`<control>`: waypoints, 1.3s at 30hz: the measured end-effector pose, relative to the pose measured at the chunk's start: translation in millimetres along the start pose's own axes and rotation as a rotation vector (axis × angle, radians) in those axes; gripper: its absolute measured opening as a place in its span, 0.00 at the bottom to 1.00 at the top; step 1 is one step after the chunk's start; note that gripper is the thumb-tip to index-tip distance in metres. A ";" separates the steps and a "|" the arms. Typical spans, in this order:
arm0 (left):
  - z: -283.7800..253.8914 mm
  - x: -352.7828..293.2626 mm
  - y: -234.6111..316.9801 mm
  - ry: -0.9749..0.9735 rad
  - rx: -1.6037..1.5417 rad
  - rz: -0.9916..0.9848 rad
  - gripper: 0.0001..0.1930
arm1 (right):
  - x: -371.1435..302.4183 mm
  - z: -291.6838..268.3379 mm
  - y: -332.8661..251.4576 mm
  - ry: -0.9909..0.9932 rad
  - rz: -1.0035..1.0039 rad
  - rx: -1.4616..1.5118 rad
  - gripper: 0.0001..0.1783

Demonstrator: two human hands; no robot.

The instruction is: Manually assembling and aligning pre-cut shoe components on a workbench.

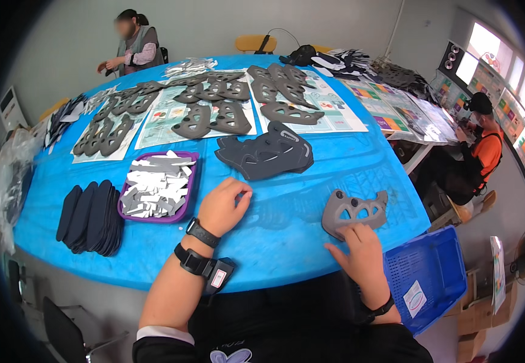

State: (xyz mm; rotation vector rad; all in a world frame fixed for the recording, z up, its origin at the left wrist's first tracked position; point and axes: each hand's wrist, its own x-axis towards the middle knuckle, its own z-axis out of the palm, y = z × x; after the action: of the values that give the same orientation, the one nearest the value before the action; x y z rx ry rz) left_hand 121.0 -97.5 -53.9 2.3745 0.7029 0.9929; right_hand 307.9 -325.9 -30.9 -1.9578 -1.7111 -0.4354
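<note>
At the blue table's right edge, my right hand [360, 253] rests its bent fingers on the lower edge of a grey molded piece [353, 213] with triangular cutouts, its thumb apart from them. Nearer the middle, my left hand [223, 207] is curled, its fingers closed toward the thumb; whether anything small is in it is hidden. Just beyond it lies a stack of dark grey shaped panels [265, 152] with small light markings. To its left stands a purple basket [191, 196], full of white and grey strips [156, 186]. Dark elongated pads [96, 218] are stacked beside that basket.
Printed sheets [159, 130] carry several rows of grey molded pieces [229, 116] farther back. A blue crate [423, 284] stands by the table's right edge. One person [138, 45] is at the far left, another in orange [486, 154] at the right. Chairs [62, 327] stand lower left.
</note>
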 end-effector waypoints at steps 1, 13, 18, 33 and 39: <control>1.0 -0.1 -0.7 -0.005 0.004 0.004 0.03 | 1.2 5.4 -1.4 -0.006 0.000 0.006 0.19; -3.5 -1.3 6.6 -0.023 -0.008 0.020 0.04 | 8.1 43.1 -16.1 0.052 -0.049 -0.199 0.06; 0.1 -1.5 1.4 -0.107 -0.072 0.007 0.08 | 10.0 58.6 -45.7 0.056 -0.296 0.149 0.10; -1.1 -3.2 20.6 -0.543 -0.329 -0.176 0.23 | 13.9 53.9 71.3 0.069 0.479 0.235 0.29; -1.9 -1.3 19.2 -0.569 -0.512 -0.170 0.27 | 15.1 48.1 71.2 0.063 0.423 0.384 0.31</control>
State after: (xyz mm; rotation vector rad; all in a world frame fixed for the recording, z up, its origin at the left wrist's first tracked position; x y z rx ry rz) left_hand 124.0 -112.5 -42.1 1.9545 0.3651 0.3309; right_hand 376.3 -292.5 -73.6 -1.9183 -1.1861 -0.0107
